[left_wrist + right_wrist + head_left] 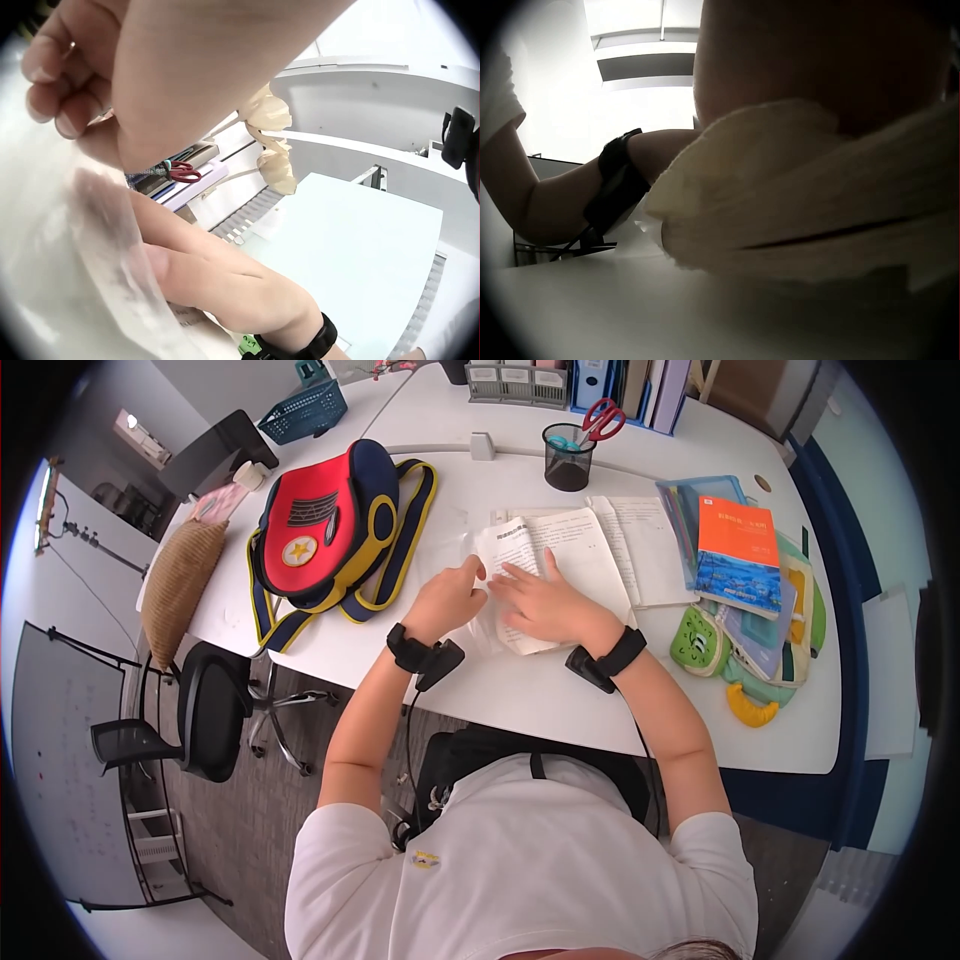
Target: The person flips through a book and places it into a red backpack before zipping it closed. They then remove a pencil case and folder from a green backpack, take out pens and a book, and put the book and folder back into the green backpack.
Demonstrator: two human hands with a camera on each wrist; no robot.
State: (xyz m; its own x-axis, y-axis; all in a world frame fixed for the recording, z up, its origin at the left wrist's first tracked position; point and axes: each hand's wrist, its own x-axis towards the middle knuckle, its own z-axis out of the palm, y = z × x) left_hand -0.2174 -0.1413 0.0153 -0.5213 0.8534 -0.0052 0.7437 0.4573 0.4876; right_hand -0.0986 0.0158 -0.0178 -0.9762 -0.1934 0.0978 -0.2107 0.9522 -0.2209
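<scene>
A stack of printed pages (575, 550) lies open on the white desk (540, 700) in front of me. My right hand (520, 585) presses flat on the left page with its fingers spread; the right wrist view shows the curled page edges (802, 202) under my palm. A clear plastic sleeve (450, 540) lies against the pages' left edge. My left hand (470, 575) has its fingers curled and pinches this sleeve (97, 255) beside the right hand (217, 277).
A red, blue and yellow backpack (330, 525) lies left of my hands. A pen cup with red scissors (570, 455) stands behind the pages. An orange book (738, 550) tops a pile of folders at right. An office chair (210, 710) stands below left.
</scene>
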